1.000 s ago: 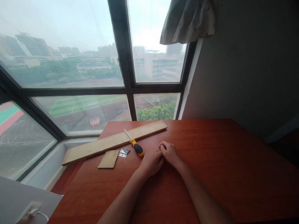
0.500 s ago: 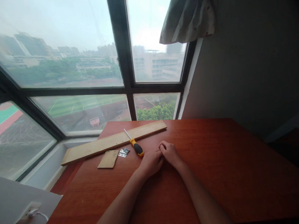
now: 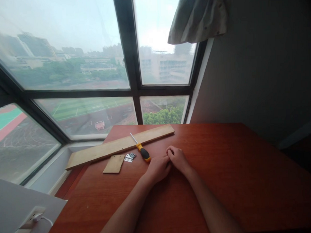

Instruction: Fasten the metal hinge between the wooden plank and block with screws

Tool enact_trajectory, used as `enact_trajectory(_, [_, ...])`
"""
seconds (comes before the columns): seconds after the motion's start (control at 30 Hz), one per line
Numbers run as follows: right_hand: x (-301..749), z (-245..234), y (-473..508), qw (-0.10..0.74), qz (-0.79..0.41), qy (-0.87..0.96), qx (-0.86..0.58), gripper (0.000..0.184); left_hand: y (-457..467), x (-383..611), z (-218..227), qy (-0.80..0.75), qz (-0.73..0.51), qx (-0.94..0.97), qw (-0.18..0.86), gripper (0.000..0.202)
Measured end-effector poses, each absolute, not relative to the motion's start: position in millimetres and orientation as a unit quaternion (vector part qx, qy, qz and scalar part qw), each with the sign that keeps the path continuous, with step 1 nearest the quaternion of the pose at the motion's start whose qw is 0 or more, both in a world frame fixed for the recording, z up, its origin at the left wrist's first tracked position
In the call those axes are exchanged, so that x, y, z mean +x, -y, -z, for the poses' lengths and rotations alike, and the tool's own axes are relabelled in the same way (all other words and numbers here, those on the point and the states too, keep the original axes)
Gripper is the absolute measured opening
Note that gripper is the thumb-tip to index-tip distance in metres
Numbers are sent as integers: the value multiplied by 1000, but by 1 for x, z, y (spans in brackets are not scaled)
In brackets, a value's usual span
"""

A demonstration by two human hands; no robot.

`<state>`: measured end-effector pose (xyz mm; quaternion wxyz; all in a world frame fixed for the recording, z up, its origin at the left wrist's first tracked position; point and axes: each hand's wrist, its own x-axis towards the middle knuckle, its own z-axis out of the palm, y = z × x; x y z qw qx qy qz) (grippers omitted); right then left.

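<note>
My left hand [image 3: 159,168] and my right hand [image 3: 177,159] rest together on the table, fingers curled in and touching at the tips. No object shows in either one, though the undersides of the fingers are hidden. Just left of my left hand lies a screwdriver [image 3: 143,153] with a yellow and black handle, its shaft resting across a long wooden board [image 3: 100,151]. Beside it are a silver metal hinge [image 3: 128,158] and several screws [image 3: 132,155]. A small wooden piece [image 3: 113,164] lies flat to the left of these.
The reddish-brown table [image 3: 223,168] reaches to a dark-framed window [image 3: 136,91]. The board's left end sticks out past the table edge. At lower left, a wall socket [image 3: 34,217] holds a plug with a white cable. A curtain [image 3: 196,21] hangs at upper right.
The view has shifted slightly, so the table items appear a little further right and up. Both hands stay together in the same pose, and nothing on the table has moved.
</note>
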<state>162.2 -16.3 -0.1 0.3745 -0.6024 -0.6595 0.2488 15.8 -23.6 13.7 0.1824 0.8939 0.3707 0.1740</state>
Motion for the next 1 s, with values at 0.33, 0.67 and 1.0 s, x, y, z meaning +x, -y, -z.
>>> enact_trajectory(0.33, [162,-1,17,373,-252,656,-605,22,24,16,-13,-370,-173,895,178,20])
enact_trajectory(0.67, [160,-6,15,360,-278,642,-617,21,28,3,-44,-324,-171,908,205,16])
enact_trajectory(1.0, [73,-35,-6,262,-239,696,-624,32,5,-74,-75,-476,-316,809,139,20])
